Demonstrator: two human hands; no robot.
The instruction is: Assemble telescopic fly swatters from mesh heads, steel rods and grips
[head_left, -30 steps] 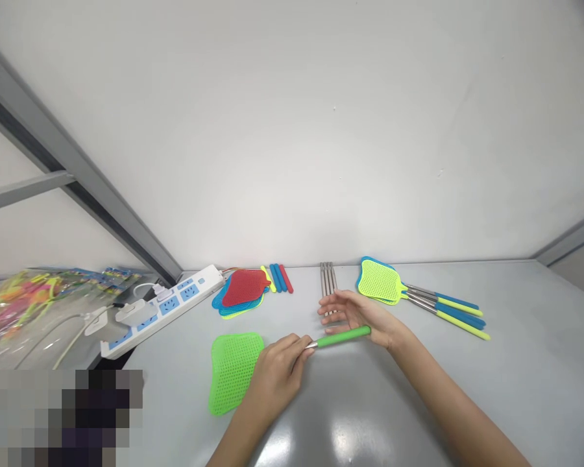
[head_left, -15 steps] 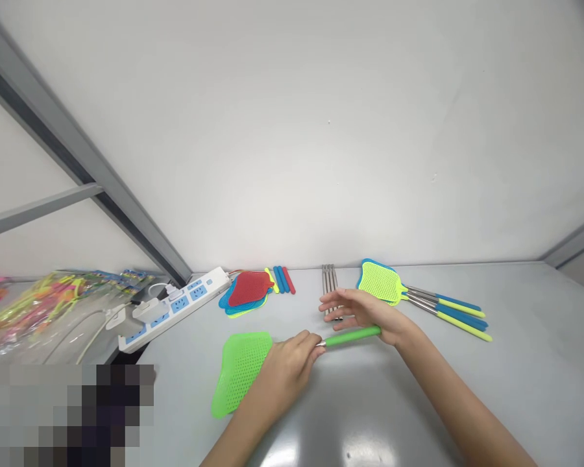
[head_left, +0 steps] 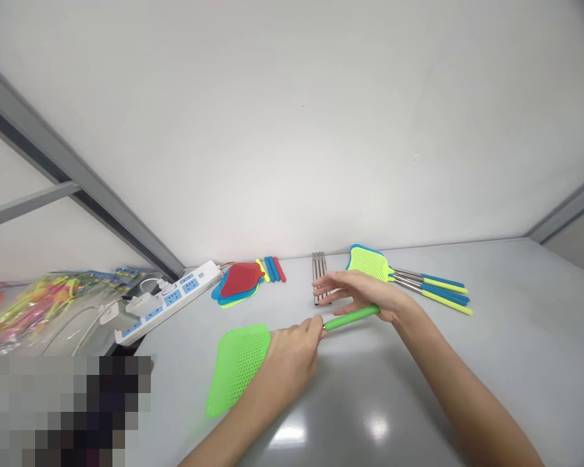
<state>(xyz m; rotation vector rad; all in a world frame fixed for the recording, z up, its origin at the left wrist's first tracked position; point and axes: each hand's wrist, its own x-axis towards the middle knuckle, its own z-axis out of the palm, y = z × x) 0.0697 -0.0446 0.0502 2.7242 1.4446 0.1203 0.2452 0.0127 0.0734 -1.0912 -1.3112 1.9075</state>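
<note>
My left hand (head_left: pixel 292 353) is closed around the metal shaft of a green fly swatter (head_left: pixel 241 366), and only a short bit of bare metal shows past my fingers. The perforated head lies to the left, partly behind my forearm. To the right sticks out the swatter's green handle (head_left: pixel 351 318). Its far end rests against the palm of my right hand (head_left: pixel 357 293), whose fingers are stretched out and apart. Behind those fingers, several thin metal rods (head_left: pixel 318 272) lie side by side on the grey table (head_left: pixel 370 370).
Stacked swatter heads (head_left: pixel 242 279), red on top, lie near the wall beside several coloured handle grips (head_left: pixel 274 269). Whole swatters (head_left: pixel 368 263) are piled at right. A power strip (head_left: pixel 180 295) with plugs and bagged colourful items (head_left: pixel 39 301) sit at left.
The view has shifted slightly. The green handle now slants up more toward my right palm. My left hand keeps its hold, and my right fingers stay spread.
</note>
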